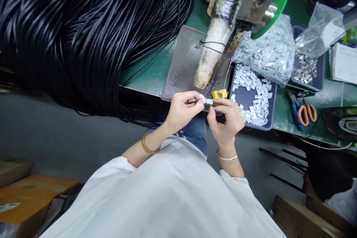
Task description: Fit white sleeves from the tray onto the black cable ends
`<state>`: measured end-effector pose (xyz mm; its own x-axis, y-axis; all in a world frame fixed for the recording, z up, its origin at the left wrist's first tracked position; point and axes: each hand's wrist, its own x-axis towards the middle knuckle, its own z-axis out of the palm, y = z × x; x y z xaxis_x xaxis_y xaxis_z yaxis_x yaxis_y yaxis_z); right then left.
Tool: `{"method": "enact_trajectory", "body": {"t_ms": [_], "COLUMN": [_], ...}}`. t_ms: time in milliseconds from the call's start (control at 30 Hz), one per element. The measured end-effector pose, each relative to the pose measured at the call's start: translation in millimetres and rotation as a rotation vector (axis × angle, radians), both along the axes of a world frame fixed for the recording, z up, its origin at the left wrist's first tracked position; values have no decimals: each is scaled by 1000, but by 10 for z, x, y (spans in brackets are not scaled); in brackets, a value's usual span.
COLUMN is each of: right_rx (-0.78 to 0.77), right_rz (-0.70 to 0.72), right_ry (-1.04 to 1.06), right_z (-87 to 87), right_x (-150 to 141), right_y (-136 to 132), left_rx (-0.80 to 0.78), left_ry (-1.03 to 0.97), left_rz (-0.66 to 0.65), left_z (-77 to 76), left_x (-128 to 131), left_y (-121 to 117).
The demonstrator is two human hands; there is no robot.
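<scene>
My left hand (182,111) is closed in a pinch around the end of a thin black cable (192,102), and white wrapping covers a fingertip. A small pale rectangular piece (209,101) sits at the cable end, between the two hands. My right hand (227,119) has its thumb and forefinger pinched at the far end of that piece. Fine detail between the fingertips is too small to make out. Just beyond the hands lie a yellow packet (219,94) and a brown plate (181,65). To the right stands a dark blue tray (274,106) holding many similar pale pieces.
A large bundle of black cable (92,41) covers the left of the green table. A wrapped tube (214,41) and a green-rimmed spool (281,5) hang over the plate. Right are a bag of pale pieces (267,50), a bin of metal parts (318,83) and orange-handled pliers (303,114).
</scene>
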<state>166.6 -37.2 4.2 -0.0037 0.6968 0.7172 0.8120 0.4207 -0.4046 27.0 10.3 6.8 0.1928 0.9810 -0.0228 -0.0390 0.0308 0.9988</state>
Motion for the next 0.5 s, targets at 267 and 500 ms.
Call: {"method": "enact_trajectory", "body": {"t_ms": [267, 500], "right_rx": [273, 340], "right_rz": [-174, -455], "right_ry": [587, 1066], "right_z": [21, -498], "right_x": [393, 1374], "right_y": [196, 523], "left_rx": [170, 92], "left_ry": [214, 500], "left_rz": [-346, -708], "left_z": [-4, -52], "left_x": [-224, -1084], "left_y": [-188, -477]}}
